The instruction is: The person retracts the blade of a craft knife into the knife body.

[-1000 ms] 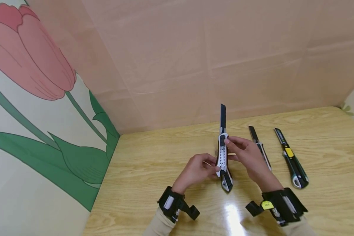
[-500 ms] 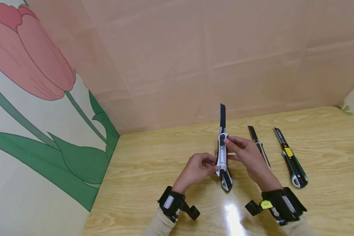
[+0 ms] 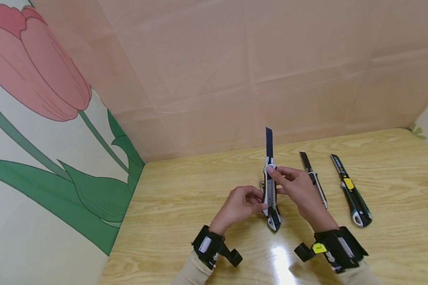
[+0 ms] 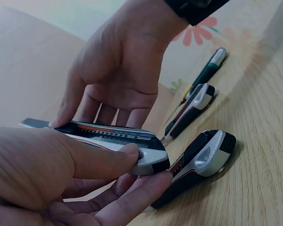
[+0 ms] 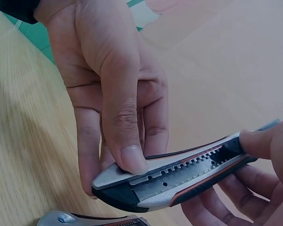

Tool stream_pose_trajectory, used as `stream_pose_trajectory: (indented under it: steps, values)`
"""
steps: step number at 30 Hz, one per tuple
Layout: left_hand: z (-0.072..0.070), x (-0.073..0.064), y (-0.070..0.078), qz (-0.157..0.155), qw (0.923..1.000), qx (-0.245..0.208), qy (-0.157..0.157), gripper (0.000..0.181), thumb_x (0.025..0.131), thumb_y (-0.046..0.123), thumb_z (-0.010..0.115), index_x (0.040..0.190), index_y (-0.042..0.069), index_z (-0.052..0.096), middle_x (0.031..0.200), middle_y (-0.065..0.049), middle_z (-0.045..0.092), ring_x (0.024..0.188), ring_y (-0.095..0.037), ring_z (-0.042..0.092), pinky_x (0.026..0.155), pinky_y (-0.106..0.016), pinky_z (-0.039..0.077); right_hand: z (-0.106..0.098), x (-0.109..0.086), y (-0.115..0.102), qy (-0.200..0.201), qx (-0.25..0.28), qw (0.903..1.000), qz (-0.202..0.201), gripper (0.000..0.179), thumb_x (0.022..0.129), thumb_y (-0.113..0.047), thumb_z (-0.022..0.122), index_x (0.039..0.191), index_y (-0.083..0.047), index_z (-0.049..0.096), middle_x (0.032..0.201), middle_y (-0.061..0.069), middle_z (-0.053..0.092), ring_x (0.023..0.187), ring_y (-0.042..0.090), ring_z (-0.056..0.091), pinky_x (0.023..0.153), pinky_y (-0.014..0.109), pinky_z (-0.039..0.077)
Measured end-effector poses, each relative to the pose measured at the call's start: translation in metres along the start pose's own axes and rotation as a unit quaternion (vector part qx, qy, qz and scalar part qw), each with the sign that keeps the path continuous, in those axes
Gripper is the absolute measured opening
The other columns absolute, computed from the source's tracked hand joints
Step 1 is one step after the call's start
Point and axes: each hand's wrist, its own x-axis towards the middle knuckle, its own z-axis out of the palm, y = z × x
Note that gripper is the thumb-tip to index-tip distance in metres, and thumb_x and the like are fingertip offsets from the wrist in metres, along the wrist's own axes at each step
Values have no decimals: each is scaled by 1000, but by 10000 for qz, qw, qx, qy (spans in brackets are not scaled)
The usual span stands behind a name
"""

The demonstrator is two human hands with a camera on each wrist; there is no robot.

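Observation:
My left hand pinches the butt end of a silver and black snap-off utility knife, its thumb lying on the casing. Farther up, my right hand grips the same knife near the blade end. The right thumb presses the black slider, seen in the right wrist view. A dark blade sticks out from the top, pointing away from me. Beneath the held knife a second silver and black utility knife lies on the table, partly covered in the head view.
To the right on the wooden table lie another silver utility knife, partly behind my right hand, and a green-black one with a yellow slider. A pinkish sheet stands behind the table; a tulip-printed panel borders the left.
The held utility knife has turned a little and its blade tip has dropped slightly. My right thumb has shifted left onto the slider area. The knives on the table stay put.

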Motion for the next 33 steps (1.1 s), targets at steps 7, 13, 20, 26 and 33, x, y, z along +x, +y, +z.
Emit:
stream_pose_trajectory:
  steps: [7,13,20,26,33]
  values:
    - [1,0,1,17,9998,-158,-116,18,83,16,76,99,11,69,88,2,68,76,-9,65,59,-21,52,-1,1,2,13,-28,10000,-79,66,90,-59,55,127,-5,60,127,14,58,104,27,59,78,35,57]
    - [2,0,2,-64,9994,-301,-132,18,83,13,76,99,10,69,87,-1,69,75,-11,66,59,-21,53,0,1,4,87,1,9999,-113,65,91,-58,55,128,-5,59,128,15,56,104,29,59,78,36,57]
    - [2,-3,7,-16,9981,-568,-217,17,84,7,74,100,4,69,89,-8,71,76,-16,68,67,-38,59,2,1,8,319,-13,9990,-301,63,89,-56,59,128,-5,61,130,13,55,102,26,59,73,30,58]
    - [2,-1,2,-48,9987,-480,-136,17,83,10,75,99,9,69,87,-2,71,75,-11,68,61,-27,57,3,1,10,341,19,9985,-435,57,90,-51,61,125,-7,64,121,12,58,92,24,57,72,28,58]
    - [1,0,-1,-37,9993,-357,-100,17,82,13,76,98,12,69,86,2,70,75,-8,67,58,-22,53,4,2,10,297,25,9985,-462,54,91,-49,61,125,-7,63,118,13,59,91,24,57,72,28,58]
